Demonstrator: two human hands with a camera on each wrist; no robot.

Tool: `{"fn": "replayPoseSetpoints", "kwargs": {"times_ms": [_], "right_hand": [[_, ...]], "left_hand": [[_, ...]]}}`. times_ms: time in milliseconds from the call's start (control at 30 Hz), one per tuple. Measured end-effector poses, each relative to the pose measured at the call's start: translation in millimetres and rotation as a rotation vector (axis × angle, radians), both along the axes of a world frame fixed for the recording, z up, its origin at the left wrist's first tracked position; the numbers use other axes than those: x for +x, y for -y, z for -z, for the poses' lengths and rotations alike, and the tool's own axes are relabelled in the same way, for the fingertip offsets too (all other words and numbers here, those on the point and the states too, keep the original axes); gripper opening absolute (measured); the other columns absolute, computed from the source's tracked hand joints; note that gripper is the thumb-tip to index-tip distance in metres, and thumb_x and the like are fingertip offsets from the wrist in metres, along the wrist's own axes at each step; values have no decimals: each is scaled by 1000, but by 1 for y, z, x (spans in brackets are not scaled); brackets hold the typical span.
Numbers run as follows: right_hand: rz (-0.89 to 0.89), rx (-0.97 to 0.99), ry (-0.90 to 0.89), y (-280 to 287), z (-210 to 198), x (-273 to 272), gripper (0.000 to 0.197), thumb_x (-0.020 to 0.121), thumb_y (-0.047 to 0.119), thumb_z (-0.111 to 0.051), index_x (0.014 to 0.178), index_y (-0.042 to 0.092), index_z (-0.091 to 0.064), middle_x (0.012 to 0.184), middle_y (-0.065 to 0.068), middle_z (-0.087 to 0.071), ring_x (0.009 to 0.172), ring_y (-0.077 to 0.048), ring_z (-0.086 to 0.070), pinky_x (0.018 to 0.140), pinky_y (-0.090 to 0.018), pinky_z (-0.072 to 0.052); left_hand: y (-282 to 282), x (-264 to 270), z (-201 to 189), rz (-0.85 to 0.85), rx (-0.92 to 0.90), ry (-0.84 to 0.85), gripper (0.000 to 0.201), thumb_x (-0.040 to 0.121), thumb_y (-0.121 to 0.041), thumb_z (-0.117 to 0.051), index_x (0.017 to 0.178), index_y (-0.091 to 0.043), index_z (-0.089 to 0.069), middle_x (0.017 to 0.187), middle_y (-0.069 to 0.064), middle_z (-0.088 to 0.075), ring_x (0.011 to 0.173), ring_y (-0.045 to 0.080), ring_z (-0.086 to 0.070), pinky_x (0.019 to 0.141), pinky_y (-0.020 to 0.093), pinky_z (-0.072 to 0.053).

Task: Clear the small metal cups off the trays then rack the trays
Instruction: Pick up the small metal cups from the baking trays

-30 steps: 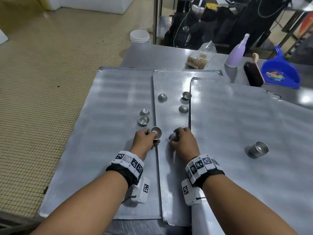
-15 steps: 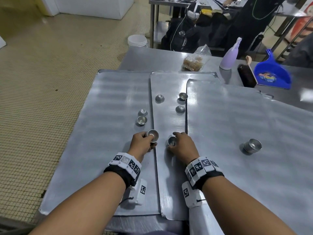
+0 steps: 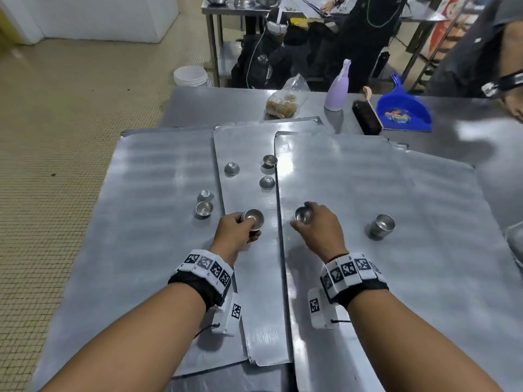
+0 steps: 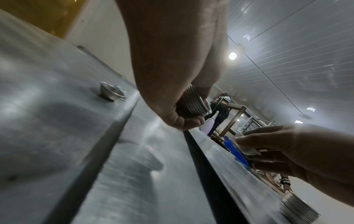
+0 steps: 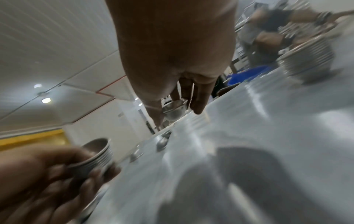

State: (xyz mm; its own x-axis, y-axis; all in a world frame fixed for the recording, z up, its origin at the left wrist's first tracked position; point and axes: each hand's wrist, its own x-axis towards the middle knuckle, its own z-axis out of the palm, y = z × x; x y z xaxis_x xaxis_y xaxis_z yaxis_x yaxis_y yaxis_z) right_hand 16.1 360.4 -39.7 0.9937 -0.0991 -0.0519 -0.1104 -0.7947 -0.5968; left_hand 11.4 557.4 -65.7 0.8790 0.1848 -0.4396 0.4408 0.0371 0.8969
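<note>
Three flat metal trays overlap on the table: left tray (image 3: 141, 222), middle tray (image 3: 249, 148), right tray (image 3: 410, 292). My left hand (image 3: 249, 225) grips a nested stack of small metal cups (image 3: 254, 219) (image 4: 193, 104) above the middle tray's left edge. Over the right tray's left edge, my right hand (image 3: 301, 219) pinches a single cup (image 3: 303, 215) (image 5: 174, 110). Another cup stack (image 3: 382, 226) (image 5: 306, 60) stands on the right tray. Loose cups remain: three on the middle tray (image 3: 232, 168) (image 3: 269, 160) (image 3: 267, 182) and two on the left tray (image 3: 205, 195) (image 3: 204, 208).
Behind the trays lie a food bag (image 3: 283, 103), a purple bottle (image 3: 336, 91), a brush (image 3: 366, 116) and a blue dustpan (image 3: 404, 111). Another person (image 3: 506, 66) leans in at the far right. A metal container's rim (image 3: 516, 244) shows at the right edge.
My right hand has lifted its cup from the middle tray and carried it right, over the right tray. The left hand still holds its cup stack near the same spot.
</note>
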Motion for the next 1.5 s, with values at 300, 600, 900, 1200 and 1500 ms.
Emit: {"fn": "replayPoseSetpoints", "kwargs": {"times_ms": [300,600,900,1200,1500], "right_hand": [[384,-61,83,116,-23,9,37,80,29,-76,110,9,-70,112,-18,-65,111,-38,-56,86,-40,-46],[443,-26,-75,144,-2,1,40,84,26,-73,119,8,-65,122,-17,-66,114,-36,-59,85,-35,-44],[492,85,-61,150,14,-4,53,83,31,-76,131,17,-59,122,-15,-66,113,-36,-60,92,-39,-47],[466,98,-120,153,25,-8,65,80,26,-76,140,23,-48,125,-17,-64,112,-37,-60,92,-37,-47],[328,-150,-12,111,-8,9,72,80,49,-72,142,24,-47,149,-12,-41,139,-33,-32,108,-52,-33]], "left_hand": [[35,-2,5,75,2,11,10,94,-11,-62,94,-10,-72,80,8,-74,70,19,-74,79,42,-59],[41,-3,2,86,17,-44,15,93,-18,-62,102,-15,-73,77,7,-76,72,20,-73,66,37,-55],[49,-3,-1,107,18,-44,14,93,-15,-61,102,-13,-72,83,13,-76,69,19,-72,69,38,-56],[75,1,-10,174,-4,-6,15,95,-3,-58,105,3,-68,85,18,-70,73,27,-70,85,51,-59],[42,-1,-4,105,18,-3,11,94,-9,-60,96,-8,-71,80,13,-75,70,22,-72,86,48,-59]]}}
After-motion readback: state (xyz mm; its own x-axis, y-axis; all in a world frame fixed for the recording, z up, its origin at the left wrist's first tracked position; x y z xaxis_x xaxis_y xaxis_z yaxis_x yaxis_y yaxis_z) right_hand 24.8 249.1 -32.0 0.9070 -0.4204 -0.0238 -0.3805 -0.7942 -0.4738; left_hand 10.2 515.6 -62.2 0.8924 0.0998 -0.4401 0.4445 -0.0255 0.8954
